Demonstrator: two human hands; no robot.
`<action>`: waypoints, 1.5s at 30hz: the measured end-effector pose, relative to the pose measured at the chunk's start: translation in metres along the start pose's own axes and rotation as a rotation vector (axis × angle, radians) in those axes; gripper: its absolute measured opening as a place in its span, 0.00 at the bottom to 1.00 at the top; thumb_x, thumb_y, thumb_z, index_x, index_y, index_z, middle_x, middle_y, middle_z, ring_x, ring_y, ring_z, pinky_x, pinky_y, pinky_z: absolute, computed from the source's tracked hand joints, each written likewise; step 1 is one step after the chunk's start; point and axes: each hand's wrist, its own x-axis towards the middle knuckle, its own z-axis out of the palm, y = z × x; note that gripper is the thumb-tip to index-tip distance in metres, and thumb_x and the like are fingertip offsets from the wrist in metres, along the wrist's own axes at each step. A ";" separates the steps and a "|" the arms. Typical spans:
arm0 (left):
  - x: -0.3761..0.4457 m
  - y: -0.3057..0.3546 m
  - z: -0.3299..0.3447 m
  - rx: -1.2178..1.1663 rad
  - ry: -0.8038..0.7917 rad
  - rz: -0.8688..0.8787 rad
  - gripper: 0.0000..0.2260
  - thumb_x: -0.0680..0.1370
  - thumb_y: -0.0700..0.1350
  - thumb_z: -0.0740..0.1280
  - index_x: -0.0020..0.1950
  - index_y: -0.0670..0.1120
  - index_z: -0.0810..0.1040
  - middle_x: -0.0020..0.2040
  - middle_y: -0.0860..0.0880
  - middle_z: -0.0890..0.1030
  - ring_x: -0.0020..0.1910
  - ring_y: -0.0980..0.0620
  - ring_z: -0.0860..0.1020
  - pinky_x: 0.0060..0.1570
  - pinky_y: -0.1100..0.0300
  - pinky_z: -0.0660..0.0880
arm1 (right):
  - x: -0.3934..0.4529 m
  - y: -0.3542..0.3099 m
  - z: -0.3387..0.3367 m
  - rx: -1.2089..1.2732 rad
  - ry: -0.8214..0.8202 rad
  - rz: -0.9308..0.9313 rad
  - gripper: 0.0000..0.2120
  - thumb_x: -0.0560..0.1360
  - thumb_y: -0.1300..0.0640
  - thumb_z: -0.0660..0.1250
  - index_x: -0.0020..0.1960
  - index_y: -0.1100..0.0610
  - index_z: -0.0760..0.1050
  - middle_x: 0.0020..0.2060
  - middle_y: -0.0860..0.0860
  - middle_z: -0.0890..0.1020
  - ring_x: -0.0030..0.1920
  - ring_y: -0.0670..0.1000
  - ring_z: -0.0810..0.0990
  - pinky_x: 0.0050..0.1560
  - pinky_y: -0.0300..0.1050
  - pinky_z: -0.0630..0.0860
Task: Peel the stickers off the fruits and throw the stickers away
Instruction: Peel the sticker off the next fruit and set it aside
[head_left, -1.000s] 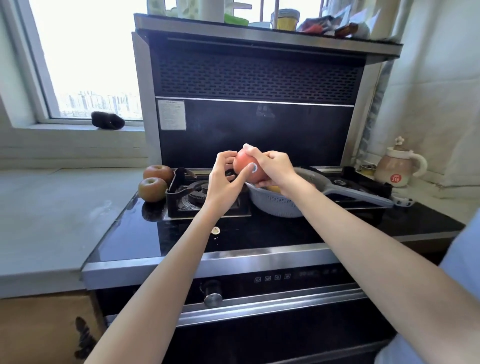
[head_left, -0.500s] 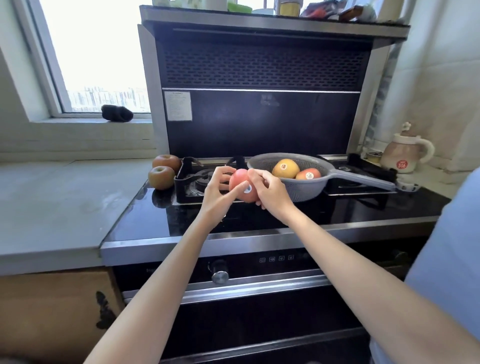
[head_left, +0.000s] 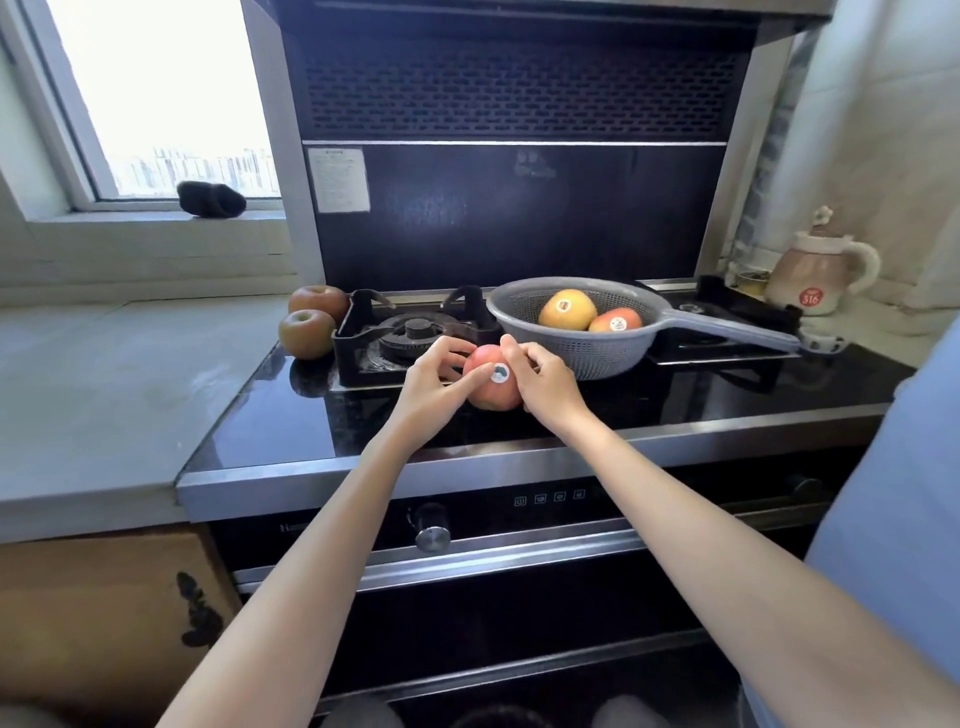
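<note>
Apple (head_left: 491, 387) lowered, sticker (head_left: 500, 372) between thumb tip and right fingers (head_left: 511, 353)

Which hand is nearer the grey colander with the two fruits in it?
Right. The right hand grips the apple just in front of the grey colander, almost at its wall. The left hand is on the apple's far side, further from it.

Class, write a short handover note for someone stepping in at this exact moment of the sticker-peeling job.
Both hands hold the red apple over the stovetop: right hand grips it, left hand has a thumb at its sticker, not yet peeled.
The colander holds a yellow fruit and a reddish fruit, both stickered.
Two brown apples sit left of the burner; no stickers visible.
Left: peel three stickers, bin them.
</note>
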 end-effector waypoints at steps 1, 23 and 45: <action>0.000 0.000 0.000 0.007 0.012 0.020 0.13 0.74 0.49 0.73 0.56 0.46 0.78 0.49 0.48 0.81 0.45 0.53 0.79 0.42 0.68 0.76 | 0.001 0.001 0.000 0.005 -0.005 0.007 0.23 0.77 0.35 0.56 0.51 0.51 0.80 0.47 0.49 0.83 0.50 0.52 0.80 0.55 0.56 0.77; 0.000 -0.005 0.003 0.271 0.049 0.298 0.07 0.80 0.45 0.64 0.57 0.50 0.79 0.55 0.51 0.76 0.52 0.53 0.76 0.39 0.73 0.71 | -0.005 0.000 -0.005 0.177 -0.223 0.066 0.23 0.72 0.38 0.59 0.62 0.49 0.73 0.48 0.53 0.82 0.33 0.48 0.77 0.29 0.37 0.68; -0.009 0.001 0.006 0.562 0.046 0.468 0.08 0.81 0.46 0.63 0.59 0.50 0.77 0.58 0.48 0.72 0.59 0.51 0.70 0.44 0.54 0.76 | -0.004 0.001 -0.006 0.198 -0.232 0.052 0.18 0.77 0.46 0.54 0.63 0.50 0.73 0.45 0.51 0.80 0.33 0.49 0.76 0.32 0.41 0.68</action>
